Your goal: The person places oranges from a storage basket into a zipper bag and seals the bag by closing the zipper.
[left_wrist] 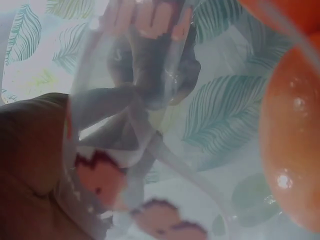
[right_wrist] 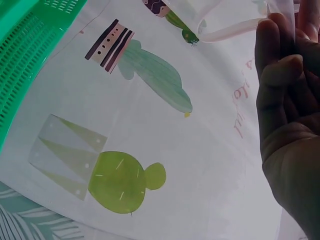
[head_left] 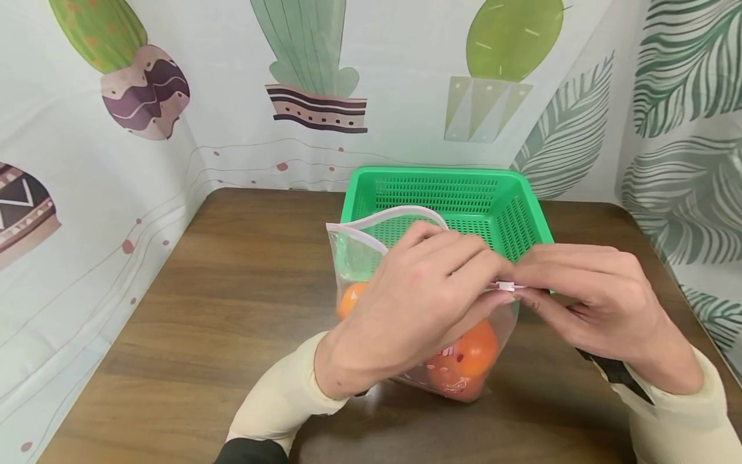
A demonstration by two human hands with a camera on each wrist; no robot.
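Note:
A clear zip-top bag with a pale pink rim and several round orange fruits inside sits upright on the table. Its mouth gapes at the left end. My left hand pinches the rim just left of a small white slider, covering the middle of the bag. On the slider's other side, my right hand pinches the rim near the right corner. The left wrist view looks through the film, with orange fruit on its right side. In the right wrist view, the bag's rim appears beside curled fingers.
Directly behind the bag stands a green plastic basket with slotted walls. Brown wood-grain tabletop extends to the left. A white cloth backdrop printed with cacti and leaves hangs along the back and sides.

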